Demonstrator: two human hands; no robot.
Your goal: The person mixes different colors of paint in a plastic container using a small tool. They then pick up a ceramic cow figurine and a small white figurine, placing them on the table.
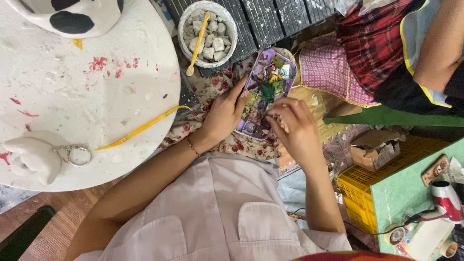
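With the left hand (pixel 224 113) gripping the purple paint palette (pixel 265 92) by its near edge over the lap and the right hand (pixel 294 129) pinched closed above its wells, any tilt risks smearing wet paint onto the floral cloth (pixel 212 87) beneath.

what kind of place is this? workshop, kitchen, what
Most likely a small craft or painting workshop. The left hand holds a purple paint palette while the right hand reaches into it; an unpainted white figurine and a yellow tool lie on a paint-flecked round table.
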